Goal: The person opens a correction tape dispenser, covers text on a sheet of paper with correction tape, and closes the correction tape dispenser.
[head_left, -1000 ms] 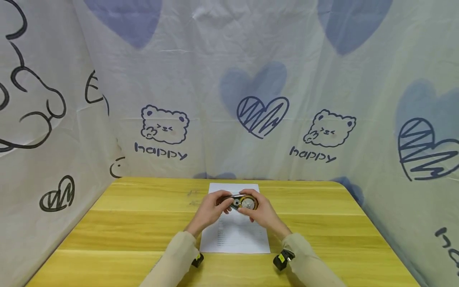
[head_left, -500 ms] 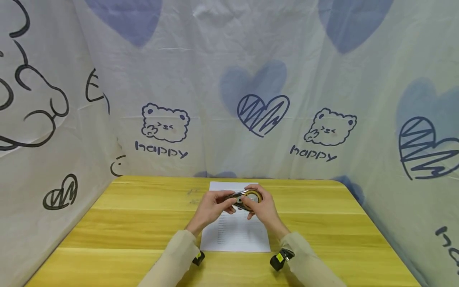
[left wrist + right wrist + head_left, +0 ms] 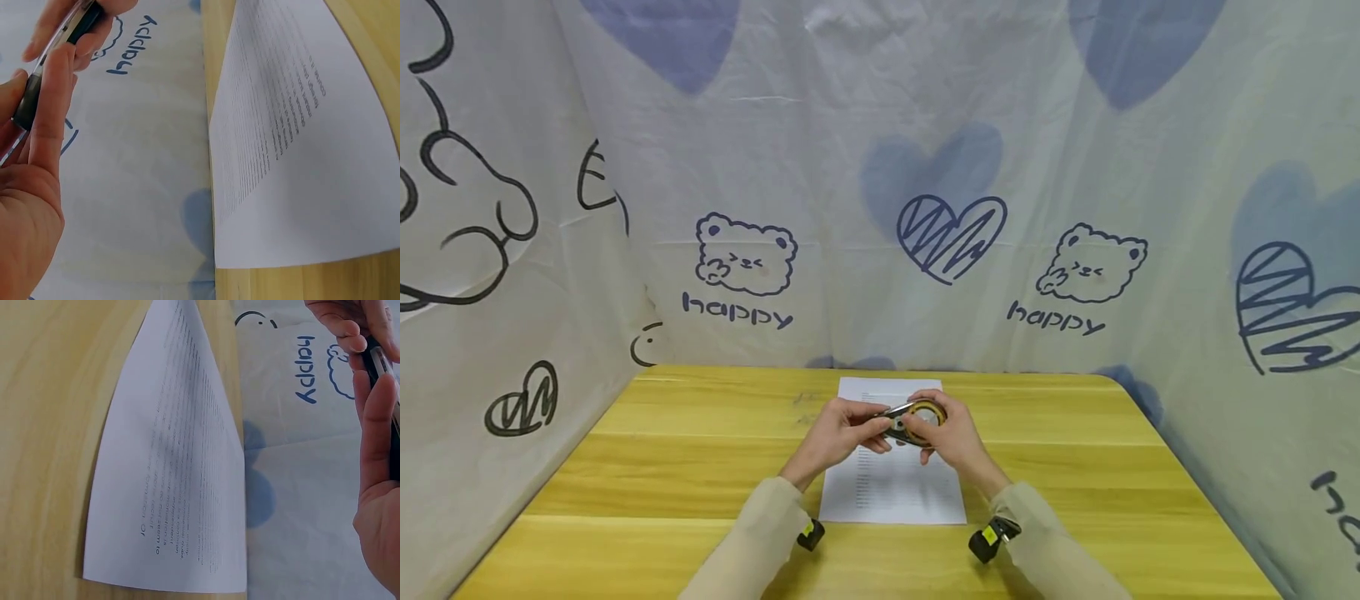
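Two hands grasp one small dark device [image 3: 898, 423] above the printed sheet [image 3: 898, 492], which lies near the middle of the table's [image 3: 700, 467] far edge. The left hand [image 3: 838, 433] pinches the narrow end between thumb and fingers; the right hand [image 3: 958, 433] grips the round, yellow-ringed end, its thumb over the face. Handling it well probably means steadying the casing with the left pinch while the right thumb presses lightly and squarely, since hard squeezing could shift the inner parts.
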A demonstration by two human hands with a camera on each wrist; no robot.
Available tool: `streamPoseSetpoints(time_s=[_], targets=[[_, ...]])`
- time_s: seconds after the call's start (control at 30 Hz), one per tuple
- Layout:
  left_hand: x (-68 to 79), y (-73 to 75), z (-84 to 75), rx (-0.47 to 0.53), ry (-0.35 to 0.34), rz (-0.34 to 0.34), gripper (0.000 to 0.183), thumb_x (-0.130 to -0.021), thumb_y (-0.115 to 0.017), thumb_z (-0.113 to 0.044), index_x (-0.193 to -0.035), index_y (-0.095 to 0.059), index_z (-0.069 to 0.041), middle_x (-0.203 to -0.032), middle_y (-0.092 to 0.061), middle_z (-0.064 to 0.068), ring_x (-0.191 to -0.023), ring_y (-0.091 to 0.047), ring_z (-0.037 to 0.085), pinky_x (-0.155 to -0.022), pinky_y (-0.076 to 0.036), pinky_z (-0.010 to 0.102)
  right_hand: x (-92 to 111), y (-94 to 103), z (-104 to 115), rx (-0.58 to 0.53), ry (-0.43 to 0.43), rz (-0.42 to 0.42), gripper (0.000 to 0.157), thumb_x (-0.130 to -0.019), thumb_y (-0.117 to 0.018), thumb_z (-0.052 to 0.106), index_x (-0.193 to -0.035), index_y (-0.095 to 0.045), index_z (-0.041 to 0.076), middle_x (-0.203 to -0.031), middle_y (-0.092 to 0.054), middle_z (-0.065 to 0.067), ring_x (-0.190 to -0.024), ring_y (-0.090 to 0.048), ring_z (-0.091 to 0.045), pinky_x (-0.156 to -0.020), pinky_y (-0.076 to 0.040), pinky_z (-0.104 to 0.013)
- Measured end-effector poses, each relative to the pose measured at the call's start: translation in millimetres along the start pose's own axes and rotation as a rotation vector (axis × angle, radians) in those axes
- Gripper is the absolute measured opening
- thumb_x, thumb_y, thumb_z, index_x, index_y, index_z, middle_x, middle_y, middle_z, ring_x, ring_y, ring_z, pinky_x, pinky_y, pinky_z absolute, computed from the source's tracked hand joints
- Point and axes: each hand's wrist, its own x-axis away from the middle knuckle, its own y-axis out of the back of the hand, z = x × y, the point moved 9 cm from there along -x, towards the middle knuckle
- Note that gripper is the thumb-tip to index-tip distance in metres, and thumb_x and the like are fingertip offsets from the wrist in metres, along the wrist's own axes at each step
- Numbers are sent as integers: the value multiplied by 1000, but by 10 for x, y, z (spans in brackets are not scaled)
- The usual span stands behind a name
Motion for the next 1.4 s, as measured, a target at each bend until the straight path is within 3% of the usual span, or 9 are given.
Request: streamPoseSetpoints(time_s=[0.17, 0.27, 0.37, 0.53, 0.7, 0.9, 1.1, 1.4], targets=[[25, -21, 34, 25, 27, 31, 33, -95, -65, -17, -123, -67, 0, -101, -73, 21, -78, -74, 31, -79, -57, 58, -72, 27, -174, 11, 27, 10, 32, -91, -71, 11, -120, -60, 2, -110, -62, -22, -73, -64, -25, -46, -54, -52], [26, -21, 42, 23, 10, 21, 33, -96, -63, -17, -124, -66, 1, -103, -73, 22, -79, -74, 27, -78, -59, 51, -88, 39, -230, -18, 21, -10, 34, -89, -72, 12, -120, -60, 3, -110, -62, -21, -76, -65, -24, -46, -57, -44], [16, 1, 49, 45, -6, -16, 32, -97, -61, -17, -124, -66, 1, -105, -72, 23, -79, -74, 21, -77, -61, 44, -98, 27, -262, -118, -10, -21, 38, -88, -74, 14, -121, -58, 2, -111, -62, -21, -81, -68, -23, -57, -61, -39], [7, 30, 85, 91, -5, -64, 33, -96, -62, -16, -124, -65, 3, -108, -71, 23, -80, -74, 18, -78, -61, 39, -108, -2, -301, -248, -52, -17, 43, -88, -74, 17, -121, -57, -5, -111, -62, -21, -85, -71, -22, -72, -62, -38], [13, 21, 119, 122, 22, -67, 36, -96, -63, -19, -126, -64, 2, -111, -70, 23, -84, -74, 21, -81, -61, 39, -86, 6, -305, -266, -68, -26, 41, -89, -74, 16, -120, -58, -4, -109, -63, -18, -88, -70, -23, -72, -62, -39], [-8, 46, 135, 159, 43, -118, 40, -95, -64, -20, -128, -62, 2, -111, -70, 23, -84, -74, 20, -84, -60, 43, -70, 7, -283, -318, -85, -74, 37, -89, -72, 13, -120, -59, -2, -107, -65, -15, -90, -70, -22, -73, -62, -38], [-1, 70, 141, 172, 40, -142, 41, -94, -65, -18, -129, -61, 3, -111, -69, 25, -82, -74, 18, -83, -60, 40, -89, 5, -279, -299, -71, -78, 37, -89, -73, 14, -119, -59, -2, -108, -65, -17, -90, -70, -23, -73, -62, -40], [4, 78, 178, 112, 64, -86, 35, -94, -66, -17, -124, -65, 2, -109, -71, 23, -81, -74, 21, -82, -60, 44, -80, -11, -312, -248, -50, -48, 40, -88, -74, 17, -118, -58, -5, -106, -65, -15, -89, -71, -24, -74, -62, -42]])
